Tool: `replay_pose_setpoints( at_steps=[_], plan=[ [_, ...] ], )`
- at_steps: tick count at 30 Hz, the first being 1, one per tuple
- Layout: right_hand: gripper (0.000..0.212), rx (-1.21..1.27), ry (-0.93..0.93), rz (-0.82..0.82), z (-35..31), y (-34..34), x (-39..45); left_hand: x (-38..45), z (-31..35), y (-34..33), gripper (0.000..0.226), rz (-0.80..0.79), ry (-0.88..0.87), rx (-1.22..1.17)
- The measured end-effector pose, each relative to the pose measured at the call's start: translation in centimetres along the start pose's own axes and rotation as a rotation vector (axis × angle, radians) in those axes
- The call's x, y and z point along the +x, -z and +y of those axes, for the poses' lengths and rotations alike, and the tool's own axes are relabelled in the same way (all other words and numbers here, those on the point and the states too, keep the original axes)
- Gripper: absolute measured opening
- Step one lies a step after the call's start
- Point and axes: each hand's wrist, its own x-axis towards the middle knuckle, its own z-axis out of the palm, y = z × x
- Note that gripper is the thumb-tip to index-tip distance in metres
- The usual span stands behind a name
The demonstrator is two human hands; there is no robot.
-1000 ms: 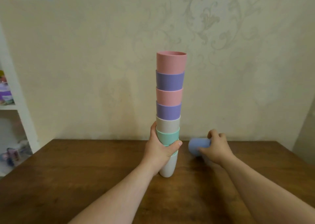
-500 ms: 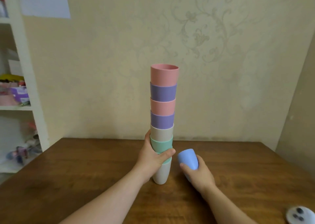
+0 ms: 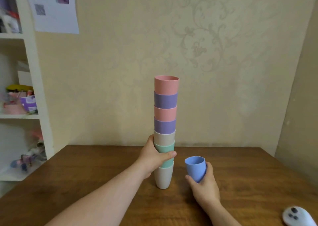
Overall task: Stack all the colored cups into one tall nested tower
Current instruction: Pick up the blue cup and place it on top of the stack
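A tall nested tower of cups point(image 3: 165, 115) stands upright on the wooden table point(image 3: 86, 174), with a pink cup on top, then purple, pink, purple, beige, green and a white one at the base. My left hand point(image 3: 153, 158) wraps around the green cups low on the tower. To the right, my right hand point(image 3: 205, 188) holds a blue cup point(image 3: 195, 168) from below, mouth up and tilted slightly left, lifted off the table beside the tower's base.
A white controller point(image 3: 298, 216) lies at the table's front right corner. A white shelf unit point(image 3: 22, 105) with clutter stands at the left. The patterned wall rises directly behind the table, with a paper sheet point(image 3: 53, 8) pinned at top left.
My right hand picked the blue cup up from lying on its side and turned it mouth up, closer to me. The left hand kept its grip on the tower.
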Motion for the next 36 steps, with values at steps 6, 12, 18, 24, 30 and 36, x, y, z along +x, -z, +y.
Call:
replay_pose_setpoints(
  at_steps=[6, 12, 18, 24, 30, 36],
  plan=[
    [0.089, 0.052, -0.059, -0.001, 0.3, -0.1, -0.1, 1.3, 7.3, 1.0, 0.083, 0.056, -0.186, -0.172],
    [0.085, 0.181, -0.168, -0.067, -1.6, 1.2, 1.9, 2.7, 11.1, 0.2, 0.057, 0.075, -0.269, -0.112],
    [0.107, 0.388, 0.104, 0.115, -14.1, 7.4, 5.5, 3.1, 10.3, 0.6, 0.049, 0.1, -0.252, -0.121],
    [0.095, 0.615, 0.475, 0.082, -31.8, 12.1, 4.2, 3.4, 11.2, 0.3, 0.046, 0.135, -0.209, -0.02],
    [0.1, 0.266, 0.625, -0.08, -36.8, 10.3, 3.4, 3.6, 11.3, 0.6, 0.06, 0.121, -0.211, 0.058],
    [0.09, 0.266, 0.521, -0.188, -33.8, 7.0, 4.2, 3.8, 11.6, 1.0, 0.047, 0.129, -0.176, 0.095]
  ],
)
